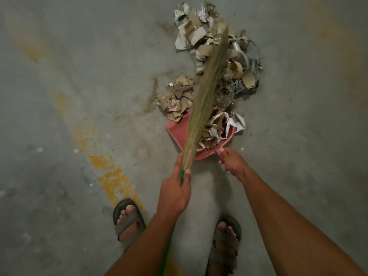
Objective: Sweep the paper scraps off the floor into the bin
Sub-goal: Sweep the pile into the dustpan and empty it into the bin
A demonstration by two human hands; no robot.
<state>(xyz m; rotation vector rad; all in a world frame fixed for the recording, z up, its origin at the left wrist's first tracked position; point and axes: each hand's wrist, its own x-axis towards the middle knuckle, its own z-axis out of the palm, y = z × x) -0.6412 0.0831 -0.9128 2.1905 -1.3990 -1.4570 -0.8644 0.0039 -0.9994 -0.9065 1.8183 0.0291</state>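
My left hand [175, 188] grips the green handle of a grass broom [207, 90], whose bristles stretch up and right across a heap of paper scraps [205, 36]. A pink dustpan [177, 130] lies on the concrete floor just ahead of my hands, and my right hand [232, 162] grips its handle. Crumpled paper [215, 128] fills the right side of the pan. More torn brown scraps [177, 100] lie at the pan's front edge. No bin is in view.
A worn yellow painted line [111, 176] runs diagonally across the grey floor at left. My two sandalled feet [127, 220] stand below the hands. Dust streaks [151, 96] lie left of the scraps.
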